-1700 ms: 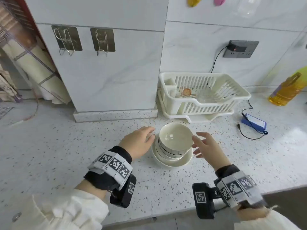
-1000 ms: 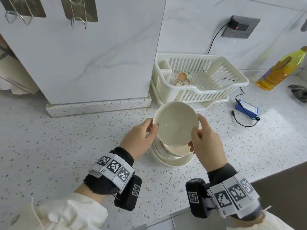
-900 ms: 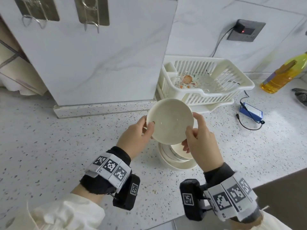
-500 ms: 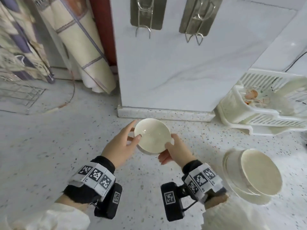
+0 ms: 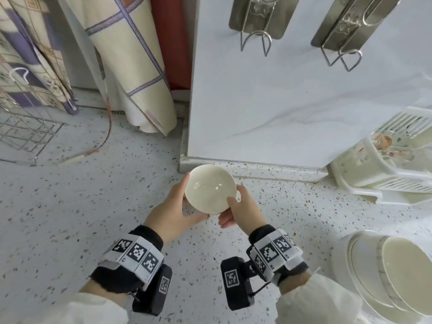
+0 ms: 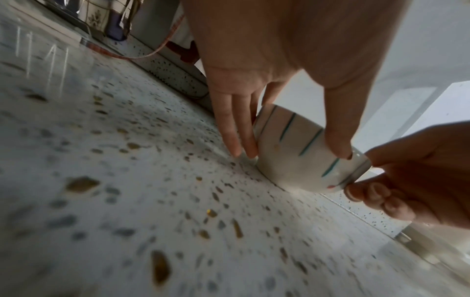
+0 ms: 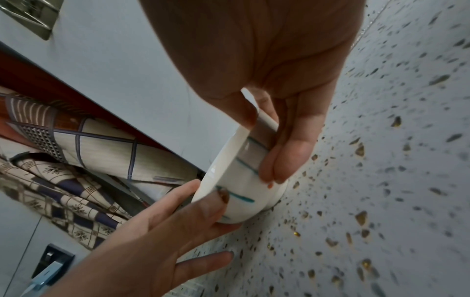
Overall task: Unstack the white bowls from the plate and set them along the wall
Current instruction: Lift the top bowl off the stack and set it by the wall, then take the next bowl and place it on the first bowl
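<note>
A white bowl (image 5: pixel 209 187) with thin teal stripes on its outside sits between both hands, just in front of the wall's base (image 5: pixel 257 166). My left hand (image 5: pixel 187 198) holds its left side, thumb near the rim. My right hand (image 5: pixel 233 206) pinches the right rim, thumb inside and fingers outside. In the left wrist view the bowl (image 6: pixel 297 154) is slightly tilted with its foot down at the speckled counter (image 6: pixel 152 201). The other white bowls (image 5: pixel 406 274) remain stacked on the plate (image 5: pixel 346 279) at the lower right.
A white dish rack (image 5: pixel 383 169) stands to the right against the wall. Rolled checked cloth (image 5: pixel 131 66) leans at the wall's left corner, beside a wire rack (image 5: pixel 21 127) and a thin cord (image 5: pixel 102 139). Two metal hooks (image 5: pixel 256 31) hang on the wall above.
Both hands lifted the top bowl off the stack, carried it left, and have now brought it down to the counter close to the wall's base.
</note>
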The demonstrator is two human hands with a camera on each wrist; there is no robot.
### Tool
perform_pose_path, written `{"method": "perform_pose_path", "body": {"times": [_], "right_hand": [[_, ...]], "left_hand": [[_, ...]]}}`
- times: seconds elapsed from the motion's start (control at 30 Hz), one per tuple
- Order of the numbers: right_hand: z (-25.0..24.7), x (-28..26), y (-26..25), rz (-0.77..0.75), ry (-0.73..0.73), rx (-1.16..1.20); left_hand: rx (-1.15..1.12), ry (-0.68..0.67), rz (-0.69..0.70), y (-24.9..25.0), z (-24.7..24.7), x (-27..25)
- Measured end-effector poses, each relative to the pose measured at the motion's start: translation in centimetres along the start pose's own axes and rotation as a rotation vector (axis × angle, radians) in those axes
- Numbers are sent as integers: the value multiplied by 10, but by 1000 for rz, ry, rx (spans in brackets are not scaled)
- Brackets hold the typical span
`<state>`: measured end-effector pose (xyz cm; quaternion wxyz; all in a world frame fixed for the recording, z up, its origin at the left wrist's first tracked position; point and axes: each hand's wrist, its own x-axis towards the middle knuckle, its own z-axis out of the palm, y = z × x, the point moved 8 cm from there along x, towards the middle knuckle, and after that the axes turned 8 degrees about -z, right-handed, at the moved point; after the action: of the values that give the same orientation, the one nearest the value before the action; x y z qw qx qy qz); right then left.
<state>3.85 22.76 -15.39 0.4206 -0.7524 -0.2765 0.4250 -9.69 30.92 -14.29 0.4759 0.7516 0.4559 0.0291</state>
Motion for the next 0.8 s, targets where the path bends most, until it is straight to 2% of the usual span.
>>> {"method": "perform_pose_path", "body": {"times": [0.23, 0.43, 0.6, 0.67, 0.8], "right_hand": [[1, 2, 1, 11, -4, 64], [-21, -26, -6, -14, -19, 14], [-79, -81, -30, -210, 39, -5], [-110, -105, -35, -286, 96, -10], [-175, -145, -27, -408, 253, -76]], "left_hand": [[11, 2, 11, -2, -2, 5], [83, 156, 96, 12, -11, -11], [89, 369, 125, 32, -18, -36], [71, 355, 152, 45, -6, -45], [29, 235, 192, 81, 46, -65]]}}
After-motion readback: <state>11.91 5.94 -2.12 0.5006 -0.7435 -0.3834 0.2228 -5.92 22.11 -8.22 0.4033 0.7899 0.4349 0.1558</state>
